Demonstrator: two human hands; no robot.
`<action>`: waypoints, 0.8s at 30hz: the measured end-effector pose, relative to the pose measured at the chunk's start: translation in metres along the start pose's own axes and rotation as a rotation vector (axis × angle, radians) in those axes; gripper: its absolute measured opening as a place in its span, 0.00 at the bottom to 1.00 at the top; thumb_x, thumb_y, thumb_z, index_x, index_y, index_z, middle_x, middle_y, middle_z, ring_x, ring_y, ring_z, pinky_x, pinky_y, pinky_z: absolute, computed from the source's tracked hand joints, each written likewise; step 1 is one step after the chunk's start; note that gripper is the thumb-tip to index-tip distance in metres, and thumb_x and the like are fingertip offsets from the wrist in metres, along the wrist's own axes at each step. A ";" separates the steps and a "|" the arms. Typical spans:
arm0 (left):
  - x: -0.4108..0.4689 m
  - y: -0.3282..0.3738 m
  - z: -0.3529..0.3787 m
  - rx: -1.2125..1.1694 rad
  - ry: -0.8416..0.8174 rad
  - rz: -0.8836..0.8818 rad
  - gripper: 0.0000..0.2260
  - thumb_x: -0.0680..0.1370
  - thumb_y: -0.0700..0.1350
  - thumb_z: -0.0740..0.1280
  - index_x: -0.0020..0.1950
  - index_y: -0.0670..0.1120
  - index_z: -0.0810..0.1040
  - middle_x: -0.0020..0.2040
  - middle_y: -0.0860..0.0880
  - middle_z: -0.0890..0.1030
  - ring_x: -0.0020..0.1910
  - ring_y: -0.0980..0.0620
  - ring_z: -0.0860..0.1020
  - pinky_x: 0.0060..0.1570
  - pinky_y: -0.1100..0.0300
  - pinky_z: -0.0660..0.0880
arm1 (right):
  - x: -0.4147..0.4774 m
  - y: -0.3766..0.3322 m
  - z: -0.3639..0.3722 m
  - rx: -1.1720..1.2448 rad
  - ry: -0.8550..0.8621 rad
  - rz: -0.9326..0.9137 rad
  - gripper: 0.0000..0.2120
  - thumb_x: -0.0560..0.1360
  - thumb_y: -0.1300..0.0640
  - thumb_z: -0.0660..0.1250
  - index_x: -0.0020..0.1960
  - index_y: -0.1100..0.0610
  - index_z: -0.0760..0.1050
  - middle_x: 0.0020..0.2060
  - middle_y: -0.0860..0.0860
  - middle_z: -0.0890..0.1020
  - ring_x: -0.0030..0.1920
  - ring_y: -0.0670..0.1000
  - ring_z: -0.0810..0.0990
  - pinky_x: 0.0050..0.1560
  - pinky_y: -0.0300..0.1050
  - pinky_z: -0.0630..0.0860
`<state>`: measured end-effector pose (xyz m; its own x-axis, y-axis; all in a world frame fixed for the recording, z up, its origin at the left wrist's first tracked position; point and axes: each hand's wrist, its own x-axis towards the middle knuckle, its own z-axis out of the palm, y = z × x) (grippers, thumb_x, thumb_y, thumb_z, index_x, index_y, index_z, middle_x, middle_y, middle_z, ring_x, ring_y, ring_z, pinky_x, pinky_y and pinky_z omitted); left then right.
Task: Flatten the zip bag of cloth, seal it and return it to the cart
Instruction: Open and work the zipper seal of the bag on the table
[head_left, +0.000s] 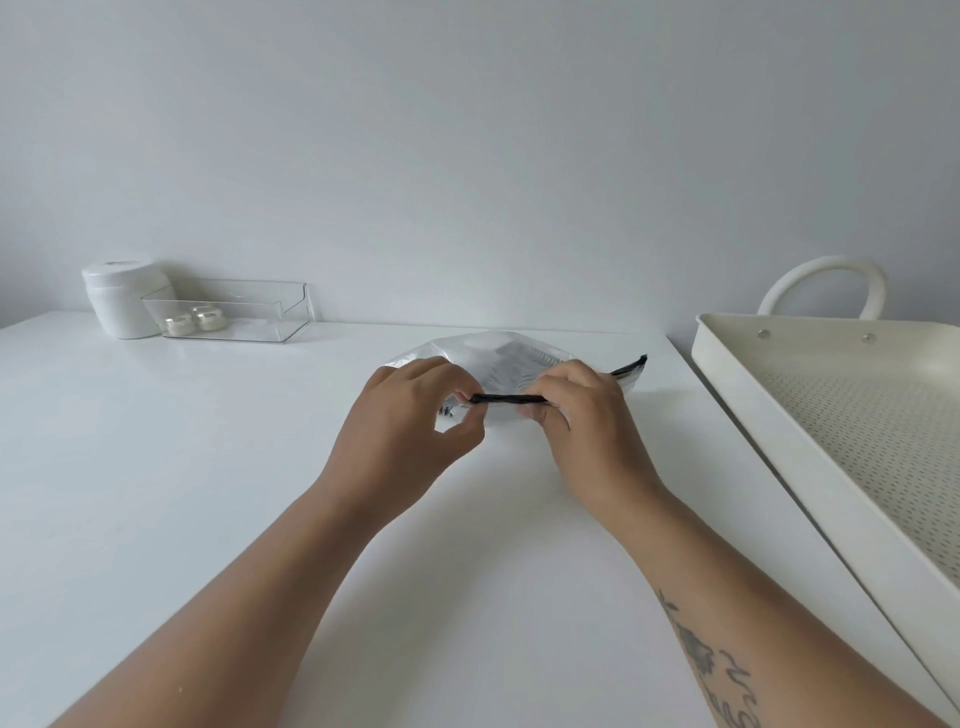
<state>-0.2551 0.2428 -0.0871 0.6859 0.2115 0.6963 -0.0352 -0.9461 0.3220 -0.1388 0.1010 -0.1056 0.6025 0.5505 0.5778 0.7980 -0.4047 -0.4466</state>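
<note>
Zip bag (493, 353) of clear plastic lies on the white tabletop (208, 467) just behind the fingers of both hands, and its black zip strip (511, 398) is held between them.

Far to the left of the fingers, at the back edge of the tabletop by the wall, stands a white jar (124, 301) with a lid. A clear plastic box (249, 317) is just beside it, with two small pale pots (195, 318) inside.

The left hand (410, 415) pinches the left end of the strip between the thumb and curled fingers (452, 376). A short piece of the strip runs straight from these fingers to the other hand. Behind it, grey cloth (511, 364) with dark stripes shows through the plastic.

The right hand (587, 421) grips the strip with its fingers curled round it. Past these fingers the strip goes on to the right and its end is free. I cannot tell if the strip is pressed closed. The right forearm has a dark tattoo (717, 670).

Right of the fingers, well apart from the bag, is the cream cart (737, 395) with a perforated bottom and a curved handle (826, 275) at its far side.
</note>
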 end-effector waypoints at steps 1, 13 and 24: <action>0.000 -0.001 0.000 -0.007 -0.004 0.012 0.02 0.74 0.47 0.70 0.44 0.51 0.79 0.42 0.56 0.81 0.44 0.59 0.71 0.47 0.67 0.66 | 0.001 0.002 0.000 0.022 -0.011 -0.003 0.05 0.75 0.65 0.68 0.45 0.57 0.82 0.42 0.47 0.78 0.49 0.60 0.75 0.51 0.51 0.74; -0.007 -0.032 0.007 0.128 -0.122 -0.114 0.13 0.75 0.49 0.69 0.59 0.60 0.76 0.60 0.63 0.76 0.61 0.55 0.69 0.58 0.58 0.58 | -0.002 0.004 -0.007 0.328 -0.073 -0.040 0.09 0.72 0.66 0.73 0.48 0.55 0.85 0.42 0.45 0.84 0.53 0.49 0.77 0.57 0.36 0.71; -0.010 -0.054 0.007 0.261 -0.224 -0.437 0.13 0.76 0.54 0.61 0.60 0.58 0.73 0.55 0.60 0.79 0.58 0.53 0.71 0.50 0.56 0.58 | -0.006 0.045 -0.014 0.177 -0.132 0.162 0.15 0.71 0.70 0.71 0.44 0.51 0.86 0.43 0.38 0.80 0.50 0.39 0.79 0.48 0.23 0.68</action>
<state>-0.2555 0.2901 -0.1159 0.7351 0.5674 0.3712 0.4487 -0.8175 0.3611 -0.1065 0.0693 -0.1202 0.7057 0.5846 0.4002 0.6701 -0.3674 -0.6450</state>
